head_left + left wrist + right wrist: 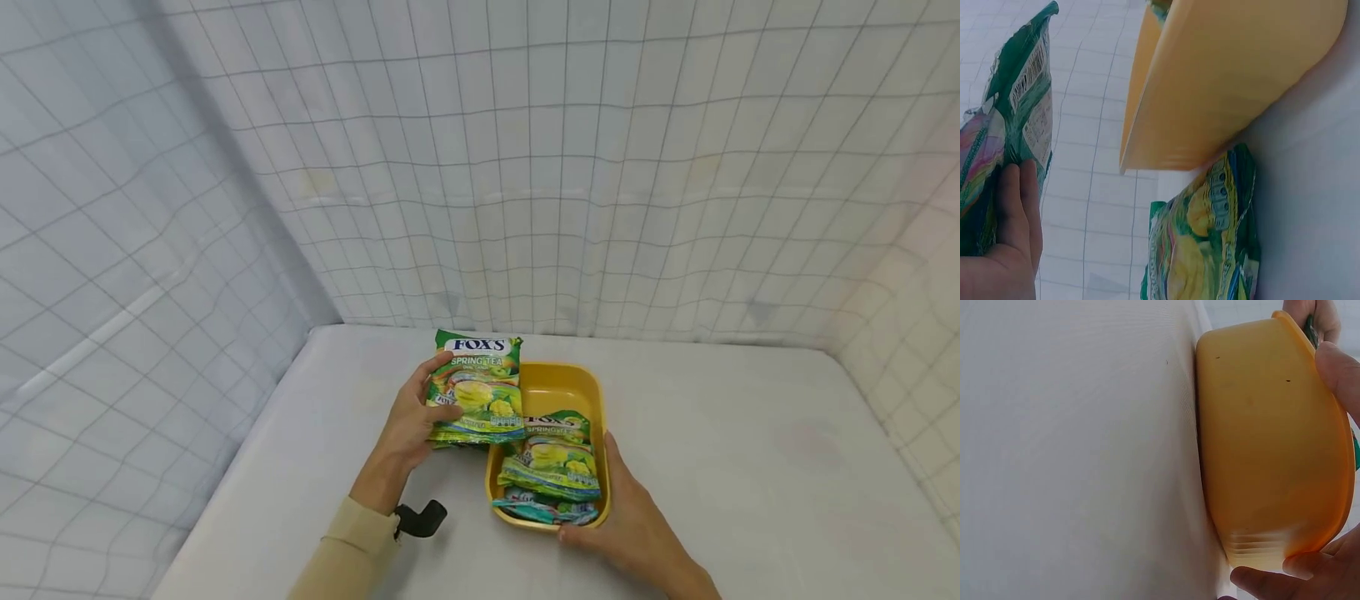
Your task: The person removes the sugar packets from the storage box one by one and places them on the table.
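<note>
Fingers: on our left hand (pixel 408 421) they pinch a green candy bag (pixel 480 396), with the thumb on its front; on our right hand (pixel 633 512) they grip a yellow tub (pixel 562 383) at its near right corner.
Held bag: it is shiny, crinkly and green, with yellow pictures, a white patch that says FOX'S, and SPRING TEA under that.
Where it is: we have it up off the white table (pixel 720 450), by the left side of the tub.
Tub: it sits on the table and has round corners; a matching bag (pixel 555 462) lies inside, with a teal-edged packet (pixel 543 510) at the near end.
Left wrist view: only here we see a barcode (pixel 1029 72) on the held bag's back, and we clearly see a third bag (pixel 1204 231) on the table beside the tub.
Right wrist view: only here we spot dark specks (pixel 1287 380) on the tub's outside.
Head view: only here we see the teal-edged packet.
How many: two hands, one tub, at least three green bags, at least one teal-edged packet; we cannot tell if more lie underneath.
</note>
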A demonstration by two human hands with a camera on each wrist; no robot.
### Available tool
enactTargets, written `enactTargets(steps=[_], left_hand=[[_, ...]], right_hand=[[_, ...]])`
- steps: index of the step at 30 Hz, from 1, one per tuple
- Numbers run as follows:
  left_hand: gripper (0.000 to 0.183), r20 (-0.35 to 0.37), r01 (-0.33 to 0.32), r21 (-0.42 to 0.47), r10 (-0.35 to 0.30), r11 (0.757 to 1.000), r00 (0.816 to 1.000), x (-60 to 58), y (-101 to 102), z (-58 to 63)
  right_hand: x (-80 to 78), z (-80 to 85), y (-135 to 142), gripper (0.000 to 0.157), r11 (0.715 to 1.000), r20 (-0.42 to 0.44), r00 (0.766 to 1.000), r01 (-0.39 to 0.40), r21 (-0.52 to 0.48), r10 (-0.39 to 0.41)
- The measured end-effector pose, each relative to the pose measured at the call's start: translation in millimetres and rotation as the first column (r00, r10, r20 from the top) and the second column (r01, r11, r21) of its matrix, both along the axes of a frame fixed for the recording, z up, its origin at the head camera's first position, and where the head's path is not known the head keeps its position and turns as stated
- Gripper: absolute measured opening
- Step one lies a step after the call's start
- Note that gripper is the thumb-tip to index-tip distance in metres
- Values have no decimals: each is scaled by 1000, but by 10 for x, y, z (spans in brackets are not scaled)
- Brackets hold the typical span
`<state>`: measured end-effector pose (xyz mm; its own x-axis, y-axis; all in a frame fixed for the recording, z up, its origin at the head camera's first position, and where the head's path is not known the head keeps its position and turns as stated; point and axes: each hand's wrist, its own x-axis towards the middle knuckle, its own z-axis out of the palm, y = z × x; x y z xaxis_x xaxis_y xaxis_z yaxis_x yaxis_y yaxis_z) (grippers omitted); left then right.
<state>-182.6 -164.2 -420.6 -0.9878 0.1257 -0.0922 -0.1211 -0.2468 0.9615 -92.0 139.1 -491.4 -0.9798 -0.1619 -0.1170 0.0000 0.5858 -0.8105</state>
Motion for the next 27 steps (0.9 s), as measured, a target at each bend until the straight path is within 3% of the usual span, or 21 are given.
enactTargets(steps=[10, 27], left_hand=[[88, -17, -9, 24, 10, 1000, 1000, -71, -253, 45], [88, -37, 1, 3, -1, 1000, 999, -203, -759, -131]], right_hand=[[-2, -4, -2, 146, 1000, -40, 999, 0, -29, -1], [-15, -12, -6, 147, 1000, -18, 1000, -10, -9, 10]])
